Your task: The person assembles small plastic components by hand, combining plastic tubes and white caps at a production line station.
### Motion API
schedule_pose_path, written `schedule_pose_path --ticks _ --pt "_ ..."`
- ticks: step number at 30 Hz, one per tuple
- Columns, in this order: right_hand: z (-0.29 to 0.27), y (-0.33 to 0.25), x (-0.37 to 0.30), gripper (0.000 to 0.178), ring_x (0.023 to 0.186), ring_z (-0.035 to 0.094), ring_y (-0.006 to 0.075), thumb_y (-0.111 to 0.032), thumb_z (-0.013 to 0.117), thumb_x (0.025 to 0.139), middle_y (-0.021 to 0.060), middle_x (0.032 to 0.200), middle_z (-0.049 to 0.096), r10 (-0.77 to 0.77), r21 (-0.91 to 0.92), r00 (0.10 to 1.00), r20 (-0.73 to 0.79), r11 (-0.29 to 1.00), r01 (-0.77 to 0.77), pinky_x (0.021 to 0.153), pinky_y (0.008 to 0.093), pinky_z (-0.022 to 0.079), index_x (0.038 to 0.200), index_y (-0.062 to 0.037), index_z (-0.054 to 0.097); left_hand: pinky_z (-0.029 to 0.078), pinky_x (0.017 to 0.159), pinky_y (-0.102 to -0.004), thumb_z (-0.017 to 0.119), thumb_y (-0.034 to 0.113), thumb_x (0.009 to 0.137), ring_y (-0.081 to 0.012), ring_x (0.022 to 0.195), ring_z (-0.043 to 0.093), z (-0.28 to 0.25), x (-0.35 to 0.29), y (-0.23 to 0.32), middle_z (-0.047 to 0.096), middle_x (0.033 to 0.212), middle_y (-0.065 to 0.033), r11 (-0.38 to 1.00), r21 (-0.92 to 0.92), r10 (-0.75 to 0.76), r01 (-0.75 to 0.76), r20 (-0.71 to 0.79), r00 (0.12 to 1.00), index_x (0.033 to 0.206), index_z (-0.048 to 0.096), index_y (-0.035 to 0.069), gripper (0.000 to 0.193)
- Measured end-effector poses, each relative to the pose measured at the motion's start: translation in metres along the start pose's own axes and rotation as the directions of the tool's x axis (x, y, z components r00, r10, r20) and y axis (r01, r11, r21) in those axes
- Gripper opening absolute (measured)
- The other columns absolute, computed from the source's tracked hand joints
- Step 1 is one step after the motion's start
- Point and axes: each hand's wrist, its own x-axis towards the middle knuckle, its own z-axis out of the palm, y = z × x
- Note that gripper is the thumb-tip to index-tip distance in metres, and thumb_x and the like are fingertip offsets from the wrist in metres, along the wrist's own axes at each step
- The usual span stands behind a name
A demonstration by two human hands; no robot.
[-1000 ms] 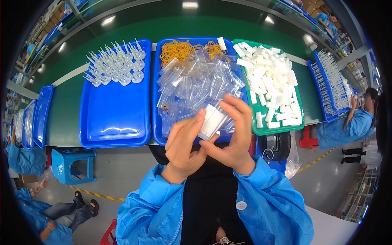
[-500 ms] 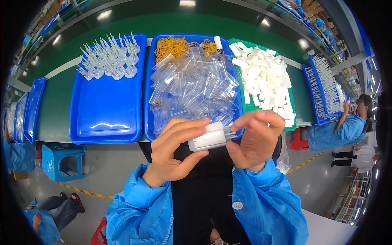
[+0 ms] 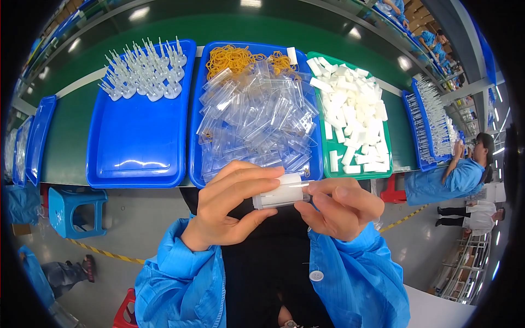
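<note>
My left hand [image 3: 224, 206] grips a white block [image 3: 287, 191], fingers over its top and thumb underneath. Clear plastic pieces [image 3: 279, 205] lie along the block's side and stick out past its right end. At that end my right hand [image 3: 347, 210] pinches a clear plastic piece between thumb and forefinger, its other fingers curled. Just beyond my hands stands a blue tray [image 3: 191, 158] heaped with clear plastic pieces [image 3: 260, 115] and yellow rubber bands [image 3: 232, 59]. Whether a band is round the block, I cannot tell.
On the left, a blue tray [image 3: 136, 136] carries several upright white nozzle-like parts [image 3: 145, 74]. A green tray [image 3: 358, 174] of white blocks [image 3: 353, 112] stands at the right. All rest on the green table [image 3: 229, 27]. A blue stool [image 3: 76, 208] and a co-worker [image 3: 451, 175] are farther off.
My right thumb and forefinger have closed in on the plastic at the block's right end, and that hand sits slightly lower. The left hand keeps its grip. The whole view has shifted a little.
</note>
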Motion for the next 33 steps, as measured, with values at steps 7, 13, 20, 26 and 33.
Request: schedule_pose_path --ticks 7,13,20,26,33 --pt "0.000 0.003 -0.005 0.038 0.080 0.065 0.0246 0.010 0.080 0.063 0.0124 0.113 0.045 0.054 0.033 0.998 -0.024 0.998 -0.053 0.063 0.0282 0.057 0.097 0.0005 0.065 0.051 0.080 -0.0366 0.077 0.000 0.067 -0.0319 0.097 0.063 0.003 -0.002 -0.002 0.064 0.117 -0.0189 1.000 0.024 -0.001 0.001 0.010 1.000 0.109 0.065 -0.001 0.044" --pt "0.002 -0.001 -0.012 0.040 0.081 0.065 0.0224 0.007 0.083 0.063 0.0098 0.116 0.041 0.113 -0.004 0.992 -0.062 0.994 -0.114 0.062 0.0270 0.057 0.096 -0.0020 0.063 0.051 0.081 -0.0372 0.077 0.000 0.068 -0.0323 0.097 0.063 0.003 -0.002 -0.003 0.064 0.117 -0.0188 0.999 -0.014 -0.049 0.049 0.006 0.999 0.109 0.065 -0.001 0.043" --pt "0.002 0.000 -0.003 0.032 0.081 0.065 0.0228 0.009 0.081 0.064 0.0109 0.111 0.046 0.054 -0.002 0.998 -0.022 0.999 -0.054 0.065 0.0278 0.058 0.091 0.0012 0.065 0.050 0.082 -0.0369 0.078 0.004 0.069 -0.0314 0.097 0.064 0.000 -0.001 -0.006 0.066 0.114 -0.0187 1.000 0.009 -0.030 0.030 0.007 1.000 0.108 0.066 -0.001 0.041" --pt "0.002 0.003 -0.003 0.023 0.079 0.065 0.0233 0.011 0.078 0.066 0.0111 0.105 0.048 0.095 0.095 0.995 0.007 0.991 -0.095 0.063 0.0277 0.057 0.085 0.0024 0.068 0.051 0.083 -0.0370 0.076 0.000 0.067 -0.0329 0.099 0.063 -0.001 -0.002 -0.005 0.065 0.116 -0.0186 0.999 -0.010 -0.051 0.051 0.025 0.998 0.109 0.065 -0.001 0.043" --pt "0.007 -0.002 -0.016 0.040 0.086 0.066 0.0259 0.015 0.078 0.064 0.0100 0.107 0.048 0.080 0.126 0.986 -0.146 0.990 -0.061 0.064 0.0271 0.059 0.098 -0.0001 0.064 0.050 0.085 -0.0392 0.076 0.003 0.069 -0.0319 0.102 0.064 0.000 -0.001 -0.010 0.065 0.116 -0.0184 0.984 -0.152 -0.082 0.090 0.057 0.995 0.110 0.066 0.001 0.042"
